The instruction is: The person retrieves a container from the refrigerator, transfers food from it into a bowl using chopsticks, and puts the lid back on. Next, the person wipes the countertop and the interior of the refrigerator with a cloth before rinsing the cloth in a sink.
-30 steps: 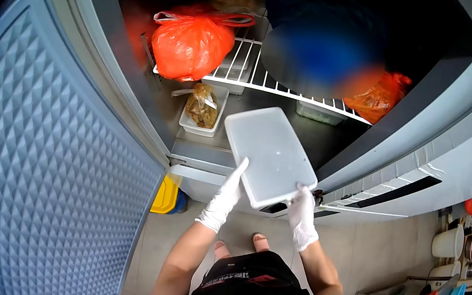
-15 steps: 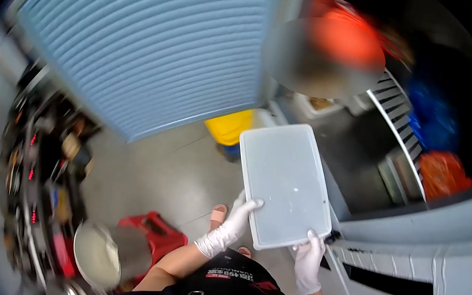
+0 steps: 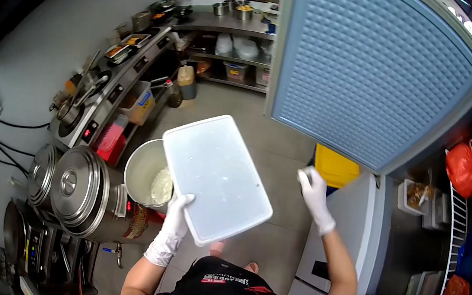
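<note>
A white translucent plastic container with a flat lid (image 3: 217, 172) is tilted in front of me. My left hand (image 3: 176, 218), in a white glove, is closed on its lower left edge, with the thumb over the lid. Away from the container, my gloved right hand (image 3: 315, 199) is raised near the lower edge of the refrigerator door (image 3: 375, 71). Its fingers are loosely curled with a gap at the thumb, and I see nothing held in them. Partly behind the container stands a round bucket (image 3: 141, 170) with pale contents.
The refrigerator (image 3: 398, 263) stands open at right, with a wire shelf, small containers and red bags (image 3: 461, 169). Large lidded steel pots (image 3: 81, 185) and a cooking counter (image 3: 117, 87) line the left. A yellow-lidded bin (image 3: 337, 167) sits below the door.
My right hand has let go of the container and moved right toward the refrigerator door. My left hand keeps the container, now over by the bucket. The view has turned.
</note>
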The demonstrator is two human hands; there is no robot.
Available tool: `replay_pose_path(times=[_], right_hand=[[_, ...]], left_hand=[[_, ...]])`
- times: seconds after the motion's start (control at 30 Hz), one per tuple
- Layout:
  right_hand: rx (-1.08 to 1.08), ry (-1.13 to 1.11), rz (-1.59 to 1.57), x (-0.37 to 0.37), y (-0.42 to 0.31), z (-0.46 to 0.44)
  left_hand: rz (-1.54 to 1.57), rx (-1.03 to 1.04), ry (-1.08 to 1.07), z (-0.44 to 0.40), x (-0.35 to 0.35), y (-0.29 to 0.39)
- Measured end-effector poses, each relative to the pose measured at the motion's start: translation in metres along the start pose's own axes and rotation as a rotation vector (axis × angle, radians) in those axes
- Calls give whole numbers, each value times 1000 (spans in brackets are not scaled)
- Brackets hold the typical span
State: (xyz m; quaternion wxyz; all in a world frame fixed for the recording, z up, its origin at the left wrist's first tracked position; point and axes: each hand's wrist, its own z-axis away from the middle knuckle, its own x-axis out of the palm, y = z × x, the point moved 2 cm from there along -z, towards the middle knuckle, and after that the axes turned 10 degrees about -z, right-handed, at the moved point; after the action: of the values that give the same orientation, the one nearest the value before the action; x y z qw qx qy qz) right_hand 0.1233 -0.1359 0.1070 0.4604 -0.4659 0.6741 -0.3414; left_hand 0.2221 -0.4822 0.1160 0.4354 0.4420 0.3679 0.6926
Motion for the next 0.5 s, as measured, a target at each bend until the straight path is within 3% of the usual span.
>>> replay_pose_path(times=[0.03, 0.17, 0.3, 0.43, 0.5], right_hand=[[-209, -42, 167, 26, -13, -37], [-622, -195, 795, 115, -57, -166], [-749, -141, 1179, 173, -32, -269], [-365, -293, 2023, 178, -17, -310], [-325, -438, 2057, 182, -20, -312]], left_hand=[[28, -1, 30, 3, -14, 16], [178, -4, 87, 0, -76, 44], [238, 10, 139, -2, -117, 63], [287, 4, 169, -11, -144, 75], [300, -24, 172, -15, -157, 77]])
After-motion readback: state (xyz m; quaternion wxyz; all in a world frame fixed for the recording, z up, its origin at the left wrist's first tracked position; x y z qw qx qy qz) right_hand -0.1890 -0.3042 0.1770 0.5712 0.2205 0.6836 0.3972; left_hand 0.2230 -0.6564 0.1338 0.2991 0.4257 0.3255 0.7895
